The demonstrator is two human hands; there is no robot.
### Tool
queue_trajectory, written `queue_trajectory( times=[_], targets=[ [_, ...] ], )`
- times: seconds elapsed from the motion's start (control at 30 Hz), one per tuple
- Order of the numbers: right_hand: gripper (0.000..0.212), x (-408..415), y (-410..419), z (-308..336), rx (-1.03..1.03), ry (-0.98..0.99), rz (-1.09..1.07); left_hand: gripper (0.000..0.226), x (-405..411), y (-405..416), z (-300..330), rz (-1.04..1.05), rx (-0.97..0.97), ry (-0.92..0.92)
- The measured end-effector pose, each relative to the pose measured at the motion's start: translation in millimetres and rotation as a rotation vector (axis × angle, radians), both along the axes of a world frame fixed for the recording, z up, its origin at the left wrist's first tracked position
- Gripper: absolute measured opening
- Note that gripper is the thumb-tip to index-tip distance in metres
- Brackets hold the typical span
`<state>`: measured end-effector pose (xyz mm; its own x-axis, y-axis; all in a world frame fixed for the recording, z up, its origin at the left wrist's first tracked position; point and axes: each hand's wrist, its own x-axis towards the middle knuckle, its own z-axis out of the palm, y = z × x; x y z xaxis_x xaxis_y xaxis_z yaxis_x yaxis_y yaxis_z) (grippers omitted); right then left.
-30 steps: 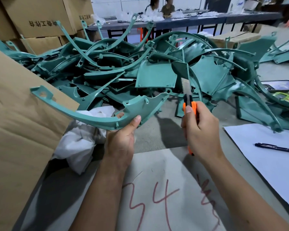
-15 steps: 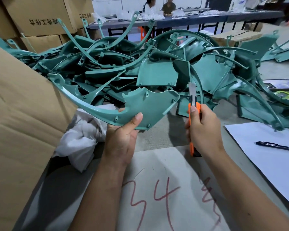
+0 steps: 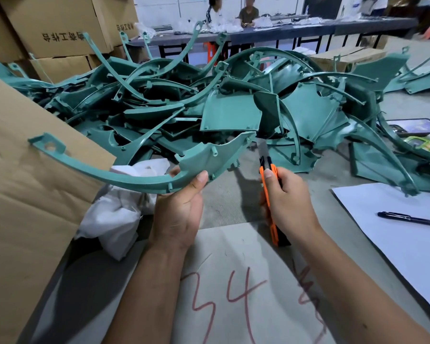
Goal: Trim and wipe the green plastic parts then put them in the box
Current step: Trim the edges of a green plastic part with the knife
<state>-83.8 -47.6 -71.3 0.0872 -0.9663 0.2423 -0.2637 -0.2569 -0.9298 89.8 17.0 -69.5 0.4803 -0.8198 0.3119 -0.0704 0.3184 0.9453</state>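
1. Progress looks early: a large pile of green parts point(image 3: 233, 100) waits on the worktop point(image 3: 224, 202) beyond both hands, untrimmed as far as I can judge; the box point(image 3: 35, 194) stands left of the left hand.
2. Left hand point(image 3: 178, 209) has its grip clamped on one curved green part point(image 3: 209, 157), thumb on top, held above the white cloth point(image 3: 114, 214).
3. Right hand point(image 3: 287, 194) is closed around an orange utility knife point(image 3: 267, 187), blade up, just right of the held part's edge, not touching.
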Motion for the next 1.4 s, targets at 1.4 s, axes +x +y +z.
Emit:
queue_trajectory(
  times=[1.4],
  targets=[
    [0.031,-9,10,8,-0.531,0.162,0.212,0.012,2,-13,34,0.482,-0.207,0.29]
  ],
)
